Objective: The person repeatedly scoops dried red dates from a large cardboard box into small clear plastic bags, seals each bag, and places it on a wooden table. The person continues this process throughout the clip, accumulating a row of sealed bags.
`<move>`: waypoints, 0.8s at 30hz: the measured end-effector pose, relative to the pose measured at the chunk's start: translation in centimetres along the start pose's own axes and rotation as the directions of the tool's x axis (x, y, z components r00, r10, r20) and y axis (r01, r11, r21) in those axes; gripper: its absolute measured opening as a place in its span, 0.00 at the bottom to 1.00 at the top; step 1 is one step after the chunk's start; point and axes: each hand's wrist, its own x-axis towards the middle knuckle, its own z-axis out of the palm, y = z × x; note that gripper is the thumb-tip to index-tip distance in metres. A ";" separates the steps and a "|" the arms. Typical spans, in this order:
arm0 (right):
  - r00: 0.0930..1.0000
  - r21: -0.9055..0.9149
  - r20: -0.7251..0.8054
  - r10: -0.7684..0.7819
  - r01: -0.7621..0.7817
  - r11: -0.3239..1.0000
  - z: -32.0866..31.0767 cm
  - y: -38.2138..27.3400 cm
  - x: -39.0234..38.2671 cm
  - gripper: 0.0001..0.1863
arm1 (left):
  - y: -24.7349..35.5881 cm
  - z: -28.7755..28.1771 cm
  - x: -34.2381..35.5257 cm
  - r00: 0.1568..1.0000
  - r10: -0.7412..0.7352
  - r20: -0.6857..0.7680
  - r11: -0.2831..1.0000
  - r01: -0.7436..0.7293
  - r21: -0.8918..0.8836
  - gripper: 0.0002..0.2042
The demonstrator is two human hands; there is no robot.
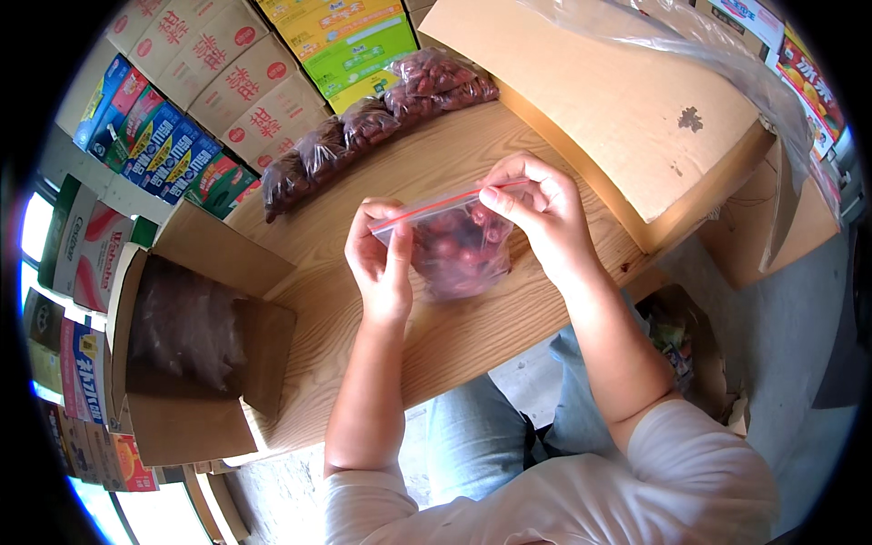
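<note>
A clear zip bag (454, 263) of dark red fruit that look like dried dates hangs between my two hands over the wooden table. A red zip strip runs along its top edge. My left hand (377, 254) pinches the left end of that strip between thumb and fingers. At the other end my right hand (536, 200) grips the strip, thumb on the near side. The bag's lower part is slightly blurred. Whether the zip is fully closed along its length I cannot tell.
Several filled bags (368, 123) line the far edge of the wooden table (354, 372). An open cardboard box (191, 427) holding clear plastic stands at the left. A large cardboard-topped box (627, 100) takes up the right. Stacked cartons (227, 73) rise behind. An open box (681, 345) sits below right.
</note>
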 end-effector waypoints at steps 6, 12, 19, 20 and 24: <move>1.000 -0.009 -0.024 0.002 -0.003 1.000 0.1 0.1 0.1 0.02 | 0.3 0.4 0.1 0.996 0.058 -0.065 0.998 -0.057 0.024 0.05; 0.999 0.022 -0.035 0.007 -0.007 1.000 0.1 0.0 0.0 0.02 | 0.3 0.6 -0.1 0.997 0.032 -0.066 0.999 -0.032 -0.011 0.03; 1.000 0.037 -0.014 0.010 -0.010 0.999 0.2 -0.1 -0.1 0.03 | 0.3 0.5 0.0 1.000 0.017 -0.017 0.995 -0.015 0.100 0.04; 1.000 0.041 -0.006 0.011 -0.011 0.999 0.2 -0.2 -0.2 0.03 | 0.3 0.4 -0.1 1.000 0.016 -0.025 0.994 -0.014 0.104 0.04; 0.998 0.043 -0.002 0.065 -0.065 0.997 0.4 -0.8 -0.4 0.03 | 0.5 -0.1 0.0 0.998 0.060 -0.017 0.987 -0.057 0.153 0.04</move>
